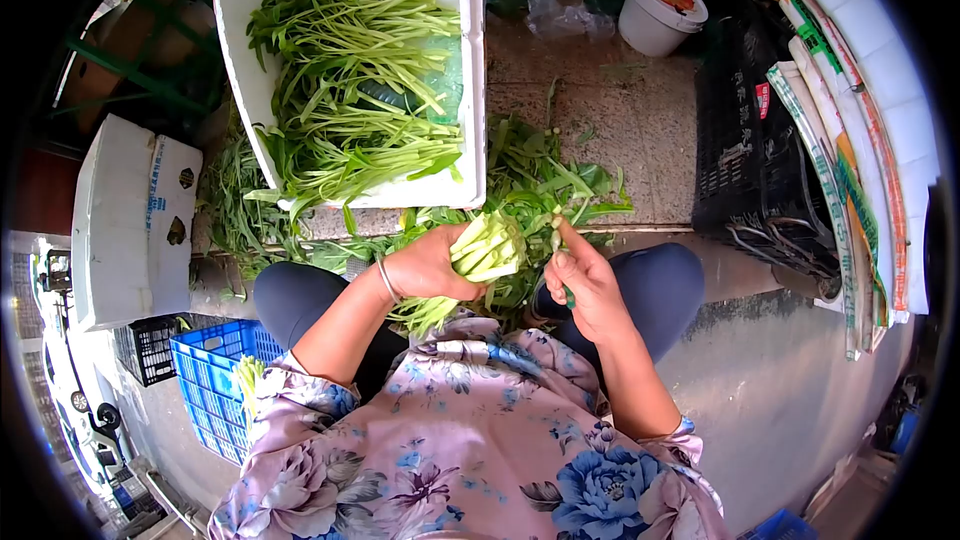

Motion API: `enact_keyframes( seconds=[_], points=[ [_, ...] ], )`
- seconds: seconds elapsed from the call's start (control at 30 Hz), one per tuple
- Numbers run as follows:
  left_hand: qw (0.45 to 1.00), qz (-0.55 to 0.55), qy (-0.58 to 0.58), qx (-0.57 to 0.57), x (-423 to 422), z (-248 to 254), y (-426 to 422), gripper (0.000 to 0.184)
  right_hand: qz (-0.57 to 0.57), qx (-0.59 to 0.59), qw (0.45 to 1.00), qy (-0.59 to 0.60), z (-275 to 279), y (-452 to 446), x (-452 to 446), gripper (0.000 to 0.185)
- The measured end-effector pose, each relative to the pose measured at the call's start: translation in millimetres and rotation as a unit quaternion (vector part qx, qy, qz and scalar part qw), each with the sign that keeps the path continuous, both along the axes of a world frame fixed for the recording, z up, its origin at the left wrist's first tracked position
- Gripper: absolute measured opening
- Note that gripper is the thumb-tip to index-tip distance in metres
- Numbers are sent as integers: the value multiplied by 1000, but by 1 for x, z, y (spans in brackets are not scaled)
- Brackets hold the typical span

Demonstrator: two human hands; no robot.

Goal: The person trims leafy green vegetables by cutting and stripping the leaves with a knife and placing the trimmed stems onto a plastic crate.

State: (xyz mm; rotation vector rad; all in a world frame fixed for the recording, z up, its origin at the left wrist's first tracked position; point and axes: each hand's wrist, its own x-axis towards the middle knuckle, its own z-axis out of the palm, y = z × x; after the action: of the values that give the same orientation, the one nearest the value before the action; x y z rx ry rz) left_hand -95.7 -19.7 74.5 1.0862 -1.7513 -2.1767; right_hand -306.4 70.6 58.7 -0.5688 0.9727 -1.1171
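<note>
My left hand [432,265] is wrapped round a bunch of leafy greens [488,248], its pale cut stem ends facing right and up. To the right, my right hand [585,285] is closed with thumb and forefinger pinching near a short pale stem piece [556,230]. A bit of green [570,297] shows under its fingers, perhaps a tool handle; most of it is hidden. Ahead of my hands, a white foam box [476,70] holds several bunches of long-stemmed greens [370,60]. Loose leaves [520,155] lie in a heap below and beyond my hands.
At left stand a white foam box [125,220] and a blue plastic crate [215,380]. A lidded white bucket [660,15] sits at the back right. Nearer, a black crate [740,130] stands beside folded printed sacks [850,160]. My knees flank the leaf heap.
</note>
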Motion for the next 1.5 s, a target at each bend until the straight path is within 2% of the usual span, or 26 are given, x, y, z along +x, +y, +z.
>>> enact_keyframes(
  seconds=[0.03,0.1,0.17,0.23,0.3,0.37,0.5,0.63,0.7,0.73,0.77,0.83,0.87,0.9,0.97,1.07,1.23,1.3,1.33,1.37,1.43,1.5],
  points=[
    [1000,-5,1,0,-3,-2,0,45,38,-24,999,-3,11,2,0,70],
    [987,15,-38,-153,-6,-5,2,48,66,-59,996,-23,19,3,6,72],
    [981,19,-73,-179,-10,0,8,55,88,-55,995,3,24,1,8,69],
    [972,-6,-103,-211,-12,3,12,59,91,-86,987,98,30,-3,15,66],
    [976,-3,-100,-192,-10,3,12,58,78,-82,990,87,25,-2,18,59],
    [974,-7,-99,-204,-9,7,13,56,44,-141,977,153,12,-2,21,52],
    [969,-32,-123,-214,-10,9,10,54,32,-139,982,126,-12,-1,15,45],
    [963,-73,-188,-181,-16,-8,14,51,7,-68,994,90,-46,11,7,40],
    [988,-66,-107,-91,-12,-23,17,49,-31,25,992,121,-61,17,-5,37],
    [998,-44,-43,-26,-7,-22,17,46,-86,65,991,85,-63,18,-14,36],
    [995,-41,-62,-72,-2,-20,15,60,-105,85,989,65,-63,23,-22,38],
    [959,-45,-168,-225,2,-7,11,60,-67,42,990,117,-35,20,-7,41],
    [931,-34,-217,-292,3,-8,10,60,-46,7,994,103,-23,19,0,47],
    [929,-33,-218,-296,2,-7,10,60,-27,-14,997,73,-13,16,7,54],
    [872,-2,-288,-396,-6,-4,14,58,3,-54,997,48,-1,10,18,63],
    [850,-12,-309,-426,-17,6,21,53,44,-78,987,137,5,-3,29,64],
    [825,8,-323,-463,-18,4,29,51,18,-111,978,173,-2,-12,36,52],
    [824,12,-318,-469,-16,6,29,50,-4,-40,987,153,-20,-14,27,43],
    [837,20,-296,-460,-13,9,29,51,-64,-8,979,195,-35,-17,17,41],
    [849,30,-273,-451,-11,11,28,52,-98,49,989,101,-46,-14,1,40],
    [864,52,-256,-430,-8,10,21,56,-103,50,986,120,-34,-5,-2,44],
    [909,112,-180,-359,-4,-1,19,58,-85,-28,981,171,-15,5,10,50]
  ],
)
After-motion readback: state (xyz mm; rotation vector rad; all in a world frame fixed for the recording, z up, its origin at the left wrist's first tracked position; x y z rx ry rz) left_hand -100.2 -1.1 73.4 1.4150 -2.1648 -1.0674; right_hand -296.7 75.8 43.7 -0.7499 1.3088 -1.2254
